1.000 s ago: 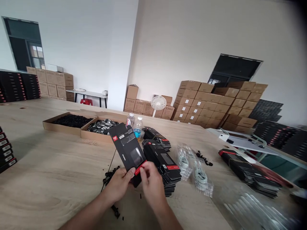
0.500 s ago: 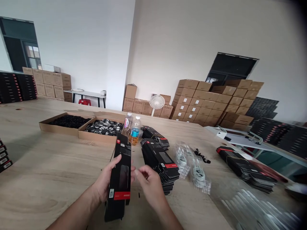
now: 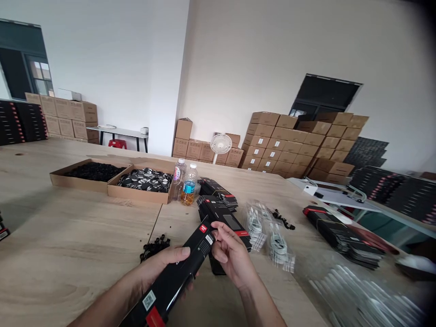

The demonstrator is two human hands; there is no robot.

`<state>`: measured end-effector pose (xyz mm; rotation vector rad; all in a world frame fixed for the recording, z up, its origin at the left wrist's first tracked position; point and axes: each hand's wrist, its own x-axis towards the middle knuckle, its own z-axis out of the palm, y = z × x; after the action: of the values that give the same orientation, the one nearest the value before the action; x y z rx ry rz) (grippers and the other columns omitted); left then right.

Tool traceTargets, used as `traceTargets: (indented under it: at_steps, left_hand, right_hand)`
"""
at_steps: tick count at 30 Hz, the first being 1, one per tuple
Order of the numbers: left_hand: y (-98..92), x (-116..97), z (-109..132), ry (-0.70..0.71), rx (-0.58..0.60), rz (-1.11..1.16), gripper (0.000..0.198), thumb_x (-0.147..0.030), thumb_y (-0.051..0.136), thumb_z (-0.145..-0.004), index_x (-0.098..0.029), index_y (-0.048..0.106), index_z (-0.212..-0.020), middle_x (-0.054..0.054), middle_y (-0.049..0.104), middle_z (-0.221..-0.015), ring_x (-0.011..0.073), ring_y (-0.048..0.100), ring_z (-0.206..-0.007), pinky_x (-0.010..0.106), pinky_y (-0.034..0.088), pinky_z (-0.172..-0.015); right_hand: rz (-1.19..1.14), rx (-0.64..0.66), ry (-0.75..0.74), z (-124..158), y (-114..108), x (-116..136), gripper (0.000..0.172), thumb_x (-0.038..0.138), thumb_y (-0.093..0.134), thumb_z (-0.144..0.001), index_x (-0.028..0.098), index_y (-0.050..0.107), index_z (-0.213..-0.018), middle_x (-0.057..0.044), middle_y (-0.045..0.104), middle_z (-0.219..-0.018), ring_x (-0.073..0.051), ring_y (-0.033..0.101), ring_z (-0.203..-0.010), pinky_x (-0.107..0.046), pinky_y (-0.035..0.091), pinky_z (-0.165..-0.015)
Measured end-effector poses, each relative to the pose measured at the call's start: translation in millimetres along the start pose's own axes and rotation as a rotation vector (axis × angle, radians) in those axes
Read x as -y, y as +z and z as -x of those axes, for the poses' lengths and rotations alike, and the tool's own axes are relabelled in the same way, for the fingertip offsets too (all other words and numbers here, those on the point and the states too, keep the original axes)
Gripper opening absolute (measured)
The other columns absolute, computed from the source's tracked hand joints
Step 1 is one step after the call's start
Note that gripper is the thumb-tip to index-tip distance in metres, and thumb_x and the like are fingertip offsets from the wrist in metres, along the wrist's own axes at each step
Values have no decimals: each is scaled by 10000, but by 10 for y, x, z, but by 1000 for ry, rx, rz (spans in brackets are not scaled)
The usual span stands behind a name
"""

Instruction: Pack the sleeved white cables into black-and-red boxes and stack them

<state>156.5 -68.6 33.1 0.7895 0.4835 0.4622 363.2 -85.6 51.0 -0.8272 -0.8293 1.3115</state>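
Observation:
A long black box (image 3: 175, 277) with a red band and a white code label lies slanted across my left hand (image 3: 158, 265). That hand is closed around its middle, thumb on top. My right hand (image 3: 235, 256) has its fingers curled at the box's far end, pinching the end flap. Behind the right hand is a stack of flattened black boxes (image 3: 220, 211), partly hidden by the fingers. Small black clips or fittings (image 3: 155, 247) are heaped just beyond my left hand.
Shallow cartons of small black parts (image 3: 93, 171) and round black-and-white pieces (image 3: 145, 180) stand farther back, beside two bottles (image 3: 188, 187). To the right lie bagged white cables (image 3: 278, 245), another bundle of flat boxes (image 3: 342, 236) and clear plastic sleeves (image 3: 361, 295).
The box has turned from near upright to slanting, its far end now pointing right. My right hand has moved up to that end. The small black heap has come into view.

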Motion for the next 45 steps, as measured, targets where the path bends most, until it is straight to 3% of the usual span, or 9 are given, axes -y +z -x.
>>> traceTargets:
  at_steps: [5, 9, 13, 18, 25, 28, 32, 38, 45]
  left_hand:
    - [-102, 71, -50, 35, 298, 202, 700, -696, 616, -754, -72, 682, -1063, 113, 707, -972, 171, 675, -730, 255, 539, -601]
    - [-111, 224, -81, -79, 448, 187, 854, -812, 423, -770, -44, 686, -1036, 141, 701, -849, 202, 674, -716, 284, 528, -643]
    - [73, 244, -35, 77, 109, -96, 760, -798, 409, -795, -126, 706, -989, 121, 712, -864, 241, 664, -769, 333, 499, -702]
    - [178, 89, -9, 443, -253, -744, 478, -602, 583, -839, -148, 720, -780, 34, 699, -721, 173, 594, -662, 256, 423, -621]
    - [-48, -215, -24, 474, -538, -179, 388, -515, 741, -701, -134, 708, -767, 61, 728, -666, 193, 637, -547, 294, 516, -559]
    - [-113, -276, 0, 488, -574, -147, 371, -492, 755, -685, -130, 706, -744, 73, 732, -657, 206, 655, -549, 300, 526, -557]
    - [-150, -225, -11, 401, -517, -395, 425, -509, 749, -706, -110, 737, -850, 97, 752, -735, 244, 699, -662, 302, 538, -590]
    - [-145, -136, -60, 478, -487, -563, 782, -508, 738, -746, -192, 449, -1399, 28, 730, -776, 203, 676, -651, 276, 511, -581]
    - [-154, -94, -113, 597, -411, -496, 434, -540, 663, -802, -185, 629, -1051, -1, 664, -779, 148, 587, -675, 241, 455, -615]
  right_hand:
    - [9, 50, 24, 63, -4, -56, 378, 400, 840, -697, 199, 686, -978, 3, 664, -801, -79, 544, -606, -182, 373, -515]
    - [-24, 199, 148, 162, 39, -277, 436, 533, 856, -616, 170, 676, -777, 28, 604, -588, -81, 484, -511, -212, 400, -528]
    - [-35, 56, 92, 131, 103, -324, 375, 489, 855, -638, 192, 695, -803, 28, 649, -601, -85, 479, -461, -209, 362, -461]
    - [162, -9, -31, 62, 173, -212, 328, 440, 804, -724, 187, 738, -922, -40, 755, -839, -186, 658, -727, -314, 504, -715]
    - [205, 221, 134, 256, 451, -453, 394, 443, 811, -709, 179, 732, -990, -36, 750, -851, -186, 665, -749, -327, 513, -735]
    - [183, 234, 197, 273, 476, -524, 365, 453, 775, -748, 168, 724, -971, -41, 739, -830, -198, 672, -771, -354, 517, -778]
    - [228, 87, 27, 154, 349, -533, 471, 490, 763, -752, 195, 659, -1104, -51, 724, -975, -231, 665, -957, -391, 492, -914]
    - [209, -8, 18, 70, 218, -478, 882, 480, 795, -720, 239, 353, -1444, -21, 695, -933, -231, 665, -935, -403, 494, -892]
    - [194, 57, 41, 103, 281, -443, 414, 436, 783, -723, 258, 639, -1068, 33, 663, -776, -172, 638, -750, -299, 502, -723]
